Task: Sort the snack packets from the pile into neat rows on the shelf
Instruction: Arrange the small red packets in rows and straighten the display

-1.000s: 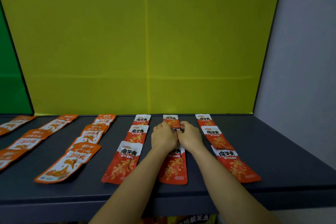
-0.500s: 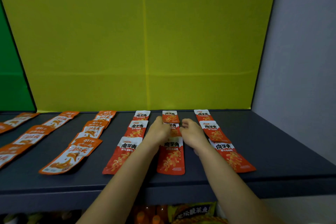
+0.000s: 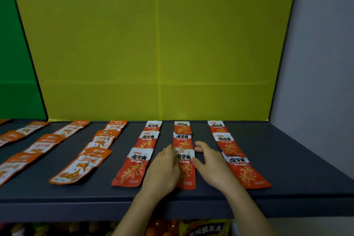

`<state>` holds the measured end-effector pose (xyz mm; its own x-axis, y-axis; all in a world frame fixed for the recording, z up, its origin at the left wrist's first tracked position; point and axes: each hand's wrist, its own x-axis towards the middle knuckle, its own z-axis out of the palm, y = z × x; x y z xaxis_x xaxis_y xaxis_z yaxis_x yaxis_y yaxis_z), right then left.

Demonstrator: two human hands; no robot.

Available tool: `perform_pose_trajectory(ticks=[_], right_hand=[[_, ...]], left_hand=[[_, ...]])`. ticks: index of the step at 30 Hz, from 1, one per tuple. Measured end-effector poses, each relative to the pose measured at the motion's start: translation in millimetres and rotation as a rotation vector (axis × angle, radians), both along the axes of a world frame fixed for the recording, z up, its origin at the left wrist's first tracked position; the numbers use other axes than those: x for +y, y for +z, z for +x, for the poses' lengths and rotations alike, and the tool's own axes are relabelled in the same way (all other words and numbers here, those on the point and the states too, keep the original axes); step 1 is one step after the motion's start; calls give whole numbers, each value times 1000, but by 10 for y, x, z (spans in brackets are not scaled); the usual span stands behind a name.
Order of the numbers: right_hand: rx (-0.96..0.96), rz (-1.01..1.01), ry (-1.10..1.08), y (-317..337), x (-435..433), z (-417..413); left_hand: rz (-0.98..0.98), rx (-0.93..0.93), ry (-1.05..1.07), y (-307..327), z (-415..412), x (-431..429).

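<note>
Left hand (image 3: 162, 168): open, fingers fairly straight, lying along the left edge of the front packet (image 3: 186, 172) in the middle red row.
Right hand (image 3: 214, 166): open, fingers spread, thumb touching that packet's right edge.
Back panel (image 3: 153, 44): yellow-green, upright behind the shelf (image 3: 291, 159).
Shelf: dark grey, flat, carrying all the packets.
Orange packets (image 3: 84, 166): overlapping rows on the left half, running front to back.
Red packets (image 3: 229, 144): three rows of three on the right half.
Front packet: flat near the shelf's front edge, between both hands.
</note>
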<state>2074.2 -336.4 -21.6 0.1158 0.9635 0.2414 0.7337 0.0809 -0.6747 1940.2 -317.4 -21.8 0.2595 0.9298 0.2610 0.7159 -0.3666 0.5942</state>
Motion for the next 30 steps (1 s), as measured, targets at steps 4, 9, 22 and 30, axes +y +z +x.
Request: perform_pose_trajectory(ticks=[4,9,22,30], right_hand=[[-8,1,-4,-38,33,15],[-20,8,-31,-67,69,18],[19,179,-1,123,-47,-122],[58,92,77,198,137,-917]], left_hand=[[0,26,-23,30,-11,-30],[1,31,-47,41,-7,-46],[205,-167,127,108,-364,-6],[-174,-41,25,137,-946,258]])
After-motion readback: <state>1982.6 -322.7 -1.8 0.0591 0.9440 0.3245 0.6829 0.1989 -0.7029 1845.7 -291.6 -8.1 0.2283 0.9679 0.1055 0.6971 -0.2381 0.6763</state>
